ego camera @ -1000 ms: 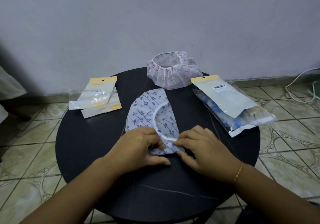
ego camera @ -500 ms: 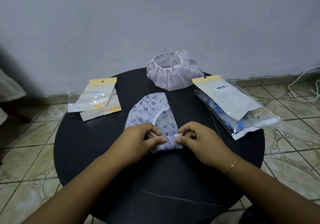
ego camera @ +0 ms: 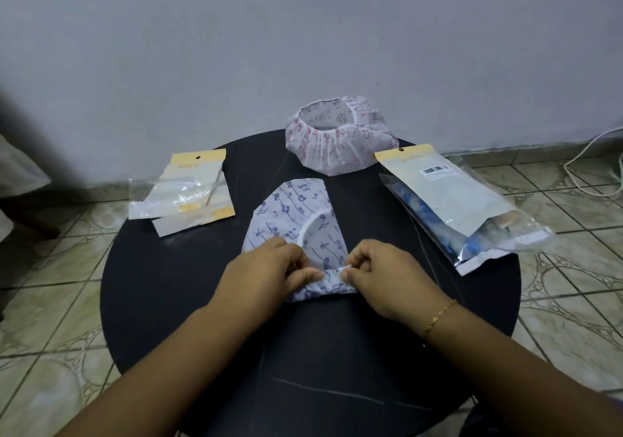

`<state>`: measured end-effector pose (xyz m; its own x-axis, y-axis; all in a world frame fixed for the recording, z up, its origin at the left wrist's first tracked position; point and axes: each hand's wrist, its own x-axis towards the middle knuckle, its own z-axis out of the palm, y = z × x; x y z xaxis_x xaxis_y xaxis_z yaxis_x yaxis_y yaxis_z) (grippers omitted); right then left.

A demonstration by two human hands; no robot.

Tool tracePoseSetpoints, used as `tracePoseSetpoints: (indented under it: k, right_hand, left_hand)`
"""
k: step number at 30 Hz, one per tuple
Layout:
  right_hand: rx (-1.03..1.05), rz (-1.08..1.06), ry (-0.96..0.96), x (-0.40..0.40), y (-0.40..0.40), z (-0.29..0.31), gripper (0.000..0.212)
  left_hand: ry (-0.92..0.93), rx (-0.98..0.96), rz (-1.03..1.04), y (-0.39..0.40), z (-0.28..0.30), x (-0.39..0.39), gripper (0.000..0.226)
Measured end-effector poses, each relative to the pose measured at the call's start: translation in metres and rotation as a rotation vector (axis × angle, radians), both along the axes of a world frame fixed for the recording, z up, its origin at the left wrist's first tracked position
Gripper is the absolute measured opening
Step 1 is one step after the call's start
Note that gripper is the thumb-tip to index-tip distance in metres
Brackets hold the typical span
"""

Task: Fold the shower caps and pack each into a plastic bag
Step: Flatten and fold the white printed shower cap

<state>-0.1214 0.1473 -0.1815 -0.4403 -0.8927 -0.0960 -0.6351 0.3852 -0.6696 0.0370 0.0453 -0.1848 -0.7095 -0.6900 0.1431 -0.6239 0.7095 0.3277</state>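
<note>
A white shower cap with blue print [ego camera: 296,214] lies flattened in the middle of the round black table [ego camera: 161,288], its near end rolled up. My left hand [ego camera: 266,274] pinches the left side of that roll and my right hand [ego camera: 381,274] pinches the right side. A second cap with pink print [ego camera: 340,143] sits unfolded and puffed at the table's far edge. Empty plastic bags with yellow headers [ego camera: 188,193] lie at the left.
At the table's right lies a pile of plastic bags [ego camera: 451,207], one of them holding something blue; the pile juts past the rim. Behind the table stands a grey wall. A white cable [ego camera: 586,163] runs over the tiled floor at the right.
Both hands lifted the cap's near end and rolled it away from me, so the flat part grew shorter. The rest stayed put.
</note>
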Motion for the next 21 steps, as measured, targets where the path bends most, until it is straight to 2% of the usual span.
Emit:
tracePoseSetpoints:
  k: [2,4,7,12,17,21]
  right_hand:
    - [-0.018,0.025,0.088,0.002,0.002,0.0,0.009]
    - [-0.051,0.052,0.165,0.003,0.005,-0.001,0.011]
    - [-0.123,0.135,0.349,0.003,0.01,-0.006,0.021]
    - [-0.264,0.187,0.515,-0.001,0.015,-0.014,0.009]
    - [-0.298,0.276,0.684,0.001,0.016,-0.014,0.025]
    - [-0.231,0.311,0.655,0.001,0.023,-0.012,0.033]
  left_hand:
    - [0.01,-0.22,-0.047,0.0,-0.006,0.002,0.037]
    - [0.066,-0.32,-0.103,-0.003,-0.011,0.004,0.041]
    - [0.148,-0.221,-0.192,-0.011,-0.018,0.007,0.038]
    - [0.229,-0.064,-0.309,-0.009,-0.015,0.012,0.029]
    - [0.09,-0.178,-0.389,-0.003,-0.006,0.012,0.029]
    - [-0.036,-0.134,-0.369,0.0,-0.001,0.016,0.053]
